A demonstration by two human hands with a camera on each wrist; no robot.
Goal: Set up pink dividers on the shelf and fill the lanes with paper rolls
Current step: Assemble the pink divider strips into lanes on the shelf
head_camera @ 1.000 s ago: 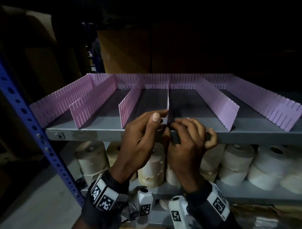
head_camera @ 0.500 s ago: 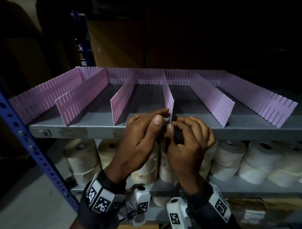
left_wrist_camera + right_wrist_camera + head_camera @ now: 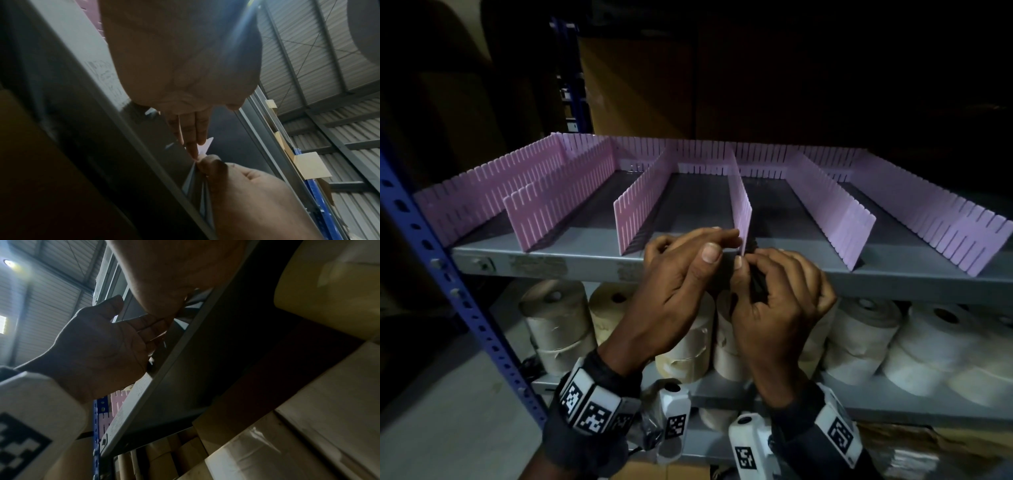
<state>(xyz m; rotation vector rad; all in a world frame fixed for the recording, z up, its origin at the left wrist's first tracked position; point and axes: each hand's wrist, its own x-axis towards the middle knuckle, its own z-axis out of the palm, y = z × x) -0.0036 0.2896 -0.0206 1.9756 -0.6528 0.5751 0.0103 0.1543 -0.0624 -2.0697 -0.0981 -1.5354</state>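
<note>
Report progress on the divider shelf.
Done: pink dividers stand along the top shelf. In hand: left hand and right hand work at the middle divider's front end. Left: lanes hold no rolls; paper rolls sit below.

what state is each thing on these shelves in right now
middle pink divider: upright, front end pinched between both hands
left hand: fingers straight against the divider
right hand: curled, pinching the divider
other pink dividers: upright, untouched
lanes: empty
paper rolls: on lower shelf

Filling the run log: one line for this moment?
step: setting middle divider | left hand: steadying it | right hand: pinching its front edge | lanes: no rolls
</note>
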